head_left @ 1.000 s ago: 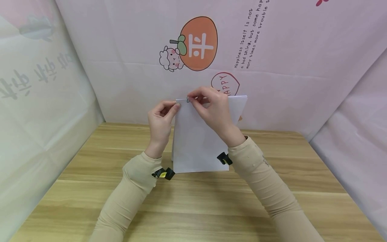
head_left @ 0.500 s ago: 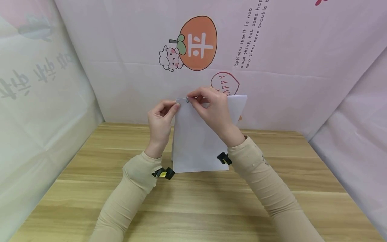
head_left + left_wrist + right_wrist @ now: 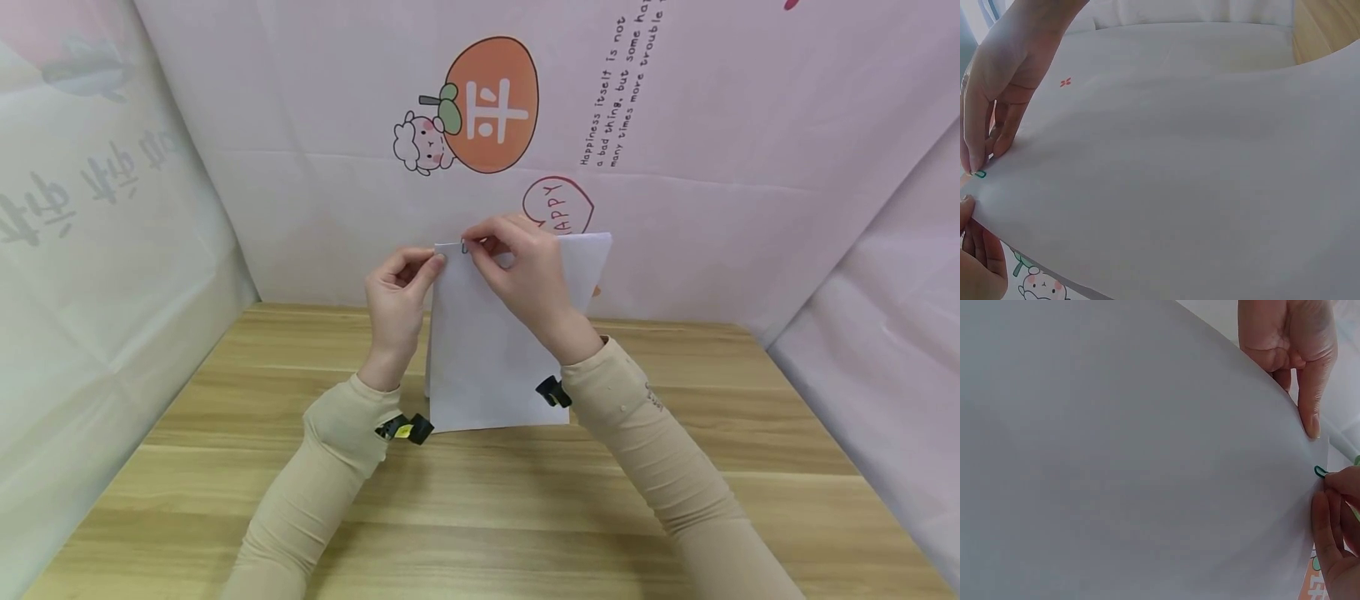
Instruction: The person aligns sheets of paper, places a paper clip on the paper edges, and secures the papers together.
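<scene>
White paper sheets point(image 3: 498, 350) stand upright over the table, the top edge raised toward the back wall. My left hand point(image 3: 397, 300) pinches their upper left corner between thumb and fingers. Just right of it, my right hand point(image 3: 528, 275) pinches a small green paper clip point(image 3: 1320, 471) at the top edge. The clip's loop lies over the front of the paper, while its other end is hidden by the right fingertips. In the left wrist view the paper clip point(image 3: 980, 174) shows at the edge beside the right hand point(image 3: 1007, 81).
A wood-grain table point(image 3: 480, 517) lies under the hands. Behind it rises a pale printed cloth point(image 3: 337, 100) with an orange fruit drawing, and more cloth hangs at the left and right sides. Small black cameras sit at both wrists.
Both hands keep their grip on the paper and the clip. The right hand has shifted very slightly left; otherwise the scene looks the same.
</scene>
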### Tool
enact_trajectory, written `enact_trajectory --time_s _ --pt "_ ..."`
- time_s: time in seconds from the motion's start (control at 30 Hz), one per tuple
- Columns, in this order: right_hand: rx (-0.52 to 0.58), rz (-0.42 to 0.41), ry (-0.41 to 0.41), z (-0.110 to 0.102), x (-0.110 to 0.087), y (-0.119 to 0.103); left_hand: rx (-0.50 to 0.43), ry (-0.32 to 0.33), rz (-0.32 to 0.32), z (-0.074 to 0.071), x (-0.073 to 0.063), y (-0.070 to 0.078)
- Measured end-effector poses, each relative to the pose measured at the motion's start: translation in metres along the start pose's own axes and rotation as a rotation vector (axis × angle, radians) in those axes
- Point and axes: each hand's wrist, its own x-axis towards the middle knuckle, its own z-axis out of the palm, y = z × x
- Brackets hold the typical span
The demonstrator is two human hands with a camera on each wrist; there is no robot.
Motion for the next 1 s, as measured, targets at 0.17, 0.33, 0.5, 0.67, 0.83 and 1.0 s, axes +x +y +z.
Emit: enact_trajectory --time_s 0.17,0.33,0.5,0.67,0.83,1.0 --pt "-0.006 0.005 0.006 0.0006 -0.0006 -0.0001 -0.005 0.005 0.005 0.0008 0.0001 0.0004" --pt "-0.004 0.003 0.017 0.0013 -0.0017 -0.0005 -0.006 0.001 0.006 0.0012 0.0002 0.0005" --pt "-0.015 -0.013 0.030 0.0024 -0.0030 0.0007 -0.005 -0.002 0.007 0.0008 0.0002 -0.0004" --pt "-0.041 -0.032 0.026 0.0028 -0.0039 0.0011 -0.007 -0.003 0.009 0.0004 -0.0003 0.0001" --pt "-0.036 -0.030 0.025 0.0030 -0.0044 0.0009 0.003 -0.002 0.009 0.0004 -0.0006 0.0008" --pt "-0.042 -0.043 0.025 0.0032 -0.0045 0.0014 0.010 -0.003 0.010 0.0005 -0.0005 0.0002"
